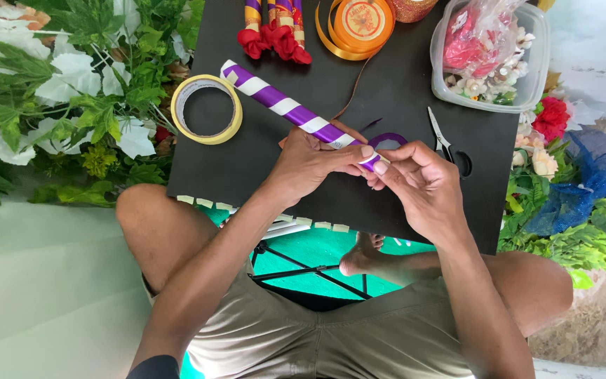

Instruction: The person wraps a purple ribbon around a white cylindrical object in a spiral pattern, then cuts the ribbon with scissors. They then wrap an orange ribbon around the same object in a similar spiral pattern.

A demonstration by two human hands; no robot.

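Worktop (pixel 387 91) space is tight: a black board lies across the person's knees, its near edge lined with small pale tape pieces (pixel 205 203) that hang over bare legs and green flooring. Fake leaves and white flowers (pixel 71 91) crowd the board's left edge, while red, cream and blue flowers (pixel 569 161) press against the right edge. The open middle of the board, between the tape roll (pixel 206 109) on the left and the small scissors (pixel 440 135) on the right, is where both hands work.

A stick (pixel 282 107) wrapped in purple and white stripes runs diagonally from the upper left, just beside the tape roll, down to the hands at the centre. The left hand (pixel 310 165) closes over the stick's lower end from above, thumb stretched along it. The right hand (pixel 415 179) meets it there, its fingers (pixel 381 167) pinched shut on the stick's tip and the purple ribbon (pixel 387 139) that loops out just behind the hands.

At the far edge lie an orange ribbon spool (pixel 362 24), sticks with red bows (pixel 275 35), and a clear plastic tub (pixel 489 60) of small flowers at the right corner, well apart from the hands.
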